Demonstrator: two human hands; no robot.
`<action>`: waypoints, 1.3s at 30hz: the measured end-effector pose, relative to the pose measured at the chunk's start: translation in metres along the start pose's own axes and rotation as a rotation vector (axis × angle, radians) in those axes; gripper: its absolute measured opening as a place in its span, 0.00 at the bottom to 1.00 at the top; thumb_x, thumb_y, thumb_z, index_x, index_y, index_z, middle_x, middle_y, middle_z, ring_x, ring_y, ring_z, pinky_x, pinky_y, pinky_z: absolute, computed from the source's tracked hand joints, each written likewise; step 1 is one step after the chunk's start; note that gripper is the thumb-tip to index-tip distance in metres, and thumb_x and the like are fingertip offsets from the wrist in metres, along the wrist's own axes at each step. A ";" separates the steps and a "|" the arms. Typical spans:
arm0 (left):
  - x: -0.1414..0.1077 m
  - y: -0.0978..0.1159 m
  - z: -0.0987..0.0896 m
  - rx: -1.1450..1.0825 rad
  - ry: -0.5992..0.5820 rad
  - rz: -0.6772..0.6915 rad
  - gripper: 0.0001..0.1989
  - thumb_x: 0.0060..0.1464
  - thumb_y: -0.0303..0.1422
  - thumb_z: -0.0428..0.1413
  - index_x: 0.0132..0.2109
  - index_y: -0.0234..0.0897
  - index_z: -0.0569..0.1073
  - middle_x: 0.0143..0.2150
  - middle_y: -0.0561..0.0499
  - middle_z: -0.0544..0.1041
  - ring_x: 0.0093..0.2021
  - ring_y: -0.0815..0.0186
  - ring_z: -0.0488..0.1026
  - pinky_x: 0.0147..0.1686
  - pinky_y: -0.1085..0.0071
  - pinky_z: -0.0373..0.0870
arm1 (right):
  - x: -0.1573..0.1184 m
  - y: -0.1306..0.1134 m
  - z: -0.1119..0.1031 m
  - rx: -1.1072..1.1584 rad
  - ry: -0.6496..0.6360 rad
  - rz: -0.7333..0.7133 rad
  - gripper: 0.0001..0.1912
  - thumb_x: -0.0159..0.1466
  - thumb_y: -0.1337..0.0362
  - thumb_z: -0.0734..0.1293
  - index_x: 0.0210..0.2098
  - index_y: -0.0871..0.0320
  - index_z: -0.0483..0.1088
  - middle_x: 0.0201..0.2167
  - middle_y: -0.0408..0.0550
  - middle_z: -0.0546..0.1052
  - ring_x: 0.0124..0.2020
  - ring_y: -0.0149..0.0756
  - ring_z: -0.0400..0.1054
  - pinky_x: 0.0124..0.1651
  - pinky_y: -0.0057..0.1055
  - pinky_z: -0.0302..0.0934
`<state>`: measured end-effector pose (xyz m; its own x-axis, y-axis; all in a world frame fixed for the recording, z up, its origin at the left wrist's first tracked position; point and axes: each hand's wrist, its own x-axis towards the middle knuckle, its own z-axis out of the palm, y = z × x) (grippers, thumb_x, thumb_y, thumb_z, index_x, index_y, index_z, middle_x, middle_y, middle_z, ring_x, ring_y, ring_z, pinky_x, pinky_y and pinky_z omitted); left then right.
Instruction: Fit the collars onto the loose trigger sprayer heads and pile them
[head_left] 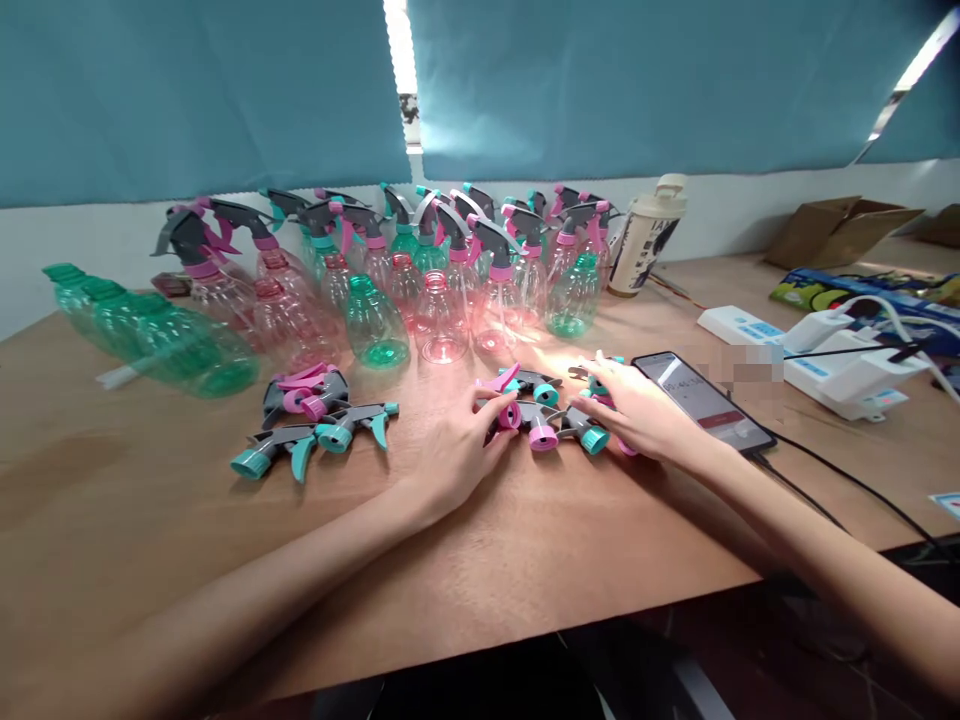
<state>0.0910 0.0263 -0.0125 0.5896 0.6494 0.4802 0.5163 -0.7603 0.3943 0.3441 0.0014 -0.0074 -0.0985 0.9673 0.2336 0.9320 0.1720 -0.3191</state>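
Note:
My left hand [461,445] is closed around a grey spray trigger head with a pink collar [510,415], thumb and fingers pinching it at the left end of a cluster. Lying against it are a pink-collared trigger head [543,438] and a teal-collared one [595,439]. Behind them is another teal-collared head [546,394]. At the cluster's right end my right hand [637,405] has its fingers bent over more trigger heads, partly hidden beneath it. Further left lie loose trigger heads, including a teal one [255,462] and a pink one [313,405].
Behind stand several pink and green bottles, some topped with trigger heads, some open like the green bottle [379,330]. Green bottles [165,335] lean together at left. A phone [705,400], a power strip [817,360], cables and a tumbler [646,235] are at right.

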 end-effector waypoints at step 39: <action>-0.113 -0.054 -0.172 0.345 -0.027 -0.464 0.14 0.62 0.37 0.47 0.48 0.38 0.72 0.44 0.47 0.75 0.45 0.58 0.73 0.45 0.62 0.69 | 0.039 -0.072 0.047 -0.272 0.045 -0.339 0.36 0.63 0.41 0.55 0.56 0.63 0.66 0.58 0.66 0.65 0.57 0.60 0.59 0.55 0.57 0.54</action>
<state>-0.1104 -0.0080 0.0470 0.2663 0.9174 0.2958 0.8946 -0.3495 0.2786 0.2564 0.0351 -0.0182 -0.4054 0.8543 0.3252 0.9079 0.4177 0.0345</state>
